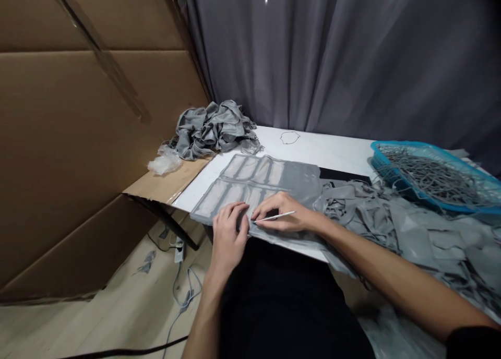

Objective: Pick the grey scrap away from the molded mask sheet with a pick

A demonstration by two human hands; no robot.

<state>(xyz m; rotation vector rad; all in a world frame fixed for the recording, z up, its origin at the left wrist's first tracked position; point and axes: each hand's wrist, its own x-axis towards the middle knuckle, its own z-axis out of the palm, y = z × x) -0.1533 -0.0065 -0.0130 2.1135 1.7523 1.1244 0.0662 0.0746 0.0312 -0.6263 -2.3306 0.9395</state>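
My right hand (279, 210) pinches a thin, pale pen-like stick (284, 214), its tip down on a grey fabric piece (301, 176). That piece lies at the table's front edge and has rows of pale rectangular panels outlined in darker grey. My left hand (230, 226) rests on the near edge of the same fabric, just left of the stick's tip. Its fingers curve, with the thumb apart from them, and nothing shows between them. What lies beneath the left fingertips is hidden.
Crumpled grey fabric (217, 127) is heaped at the back left, beside a clear plastic bag (165, 160). More loose grey pieces (426, 234) cover the right side. A blue basket (407, 145) holds grey cords. Large cardboard (78, 119) stands on the left; a cable (176, 291) lies on the floor.
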